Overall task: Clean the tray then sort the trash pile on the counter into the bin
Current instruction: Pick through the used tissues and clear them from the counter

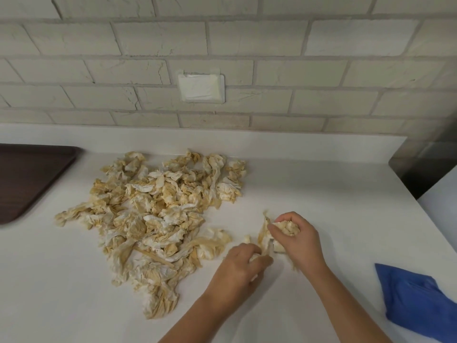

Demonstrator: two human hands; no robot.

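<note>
A wide pile of crumpled, yellow-stained paper tissues lies spread over the white counter. To its right, my right hand grips a wad of stained tissue, fingers curled over it. My left hand sits just below and left of it, pinching another bit of tissue whose strip runs up between both hands. A dark brown tray rests at the counter's far left, bare as far as I can see. No bin is in view.
A blue cloth lies at the counter's right front corner. A brick wall with a taped-over socket plate stands behind. A dark appliance edge borders the counter's right end. Bare counter lies in front of the pile.
</note>
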